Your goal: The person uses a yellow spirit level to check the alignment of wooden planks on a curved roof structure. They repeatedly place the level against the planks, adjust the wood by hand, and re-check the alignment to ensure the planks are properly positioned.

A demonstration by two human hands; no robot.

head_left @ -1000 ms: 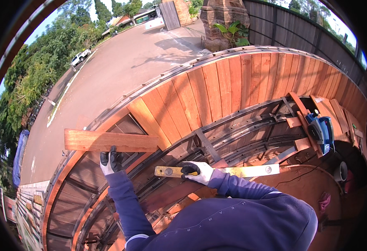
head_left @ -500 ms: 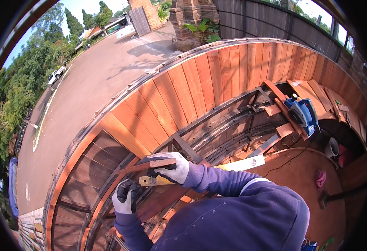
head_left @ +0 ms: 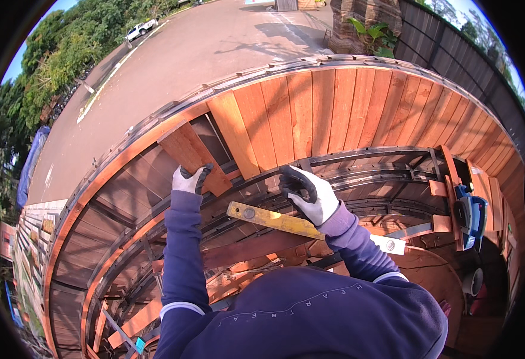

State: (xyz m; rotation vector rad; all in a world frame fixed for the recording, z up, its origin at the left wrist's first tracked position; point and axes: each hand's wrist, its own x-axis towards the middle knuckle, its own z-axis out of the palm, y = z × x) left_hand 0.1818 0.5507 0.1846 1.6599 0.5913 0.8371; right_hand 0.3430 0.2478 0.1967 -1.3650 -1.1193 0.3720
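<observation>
My left hand (head_left: 189, 179), in a white-and-black glove, grips the lower part of a short reddish plank (head_left: 187, 149), which lies slanted across the curved frame, left of the laid boards (head_left: 301, 113). To the right, my gloved right hand (head_left: 311, 196) hovers near the frame's inner metal rails, fingers curved with a gap between them and nothing visible in them. A yellow spirit level (head_left: 268, 220) lies diagonally below that hand, its right end reaching past my wrist. Part of the dark underlying boarding (head_left: 148, 167) shows beside the plank.
A blue power planer (head_left: 470, 215) rests on loose boards at the right. A pale bucket (head_left: 473, 281) sits below it. Paving (head_left: 113, 143) lies beyond the curved rim, with a white vehicle (head_left: 141, 30), trees and a dark fence (head_left: 442, 48) farther off.
The plank, earlier horizontal and then held edge-on in my right hand, now lies slanted on the frame in my left hand. My right hand has let go of it and moved right.
</observation>
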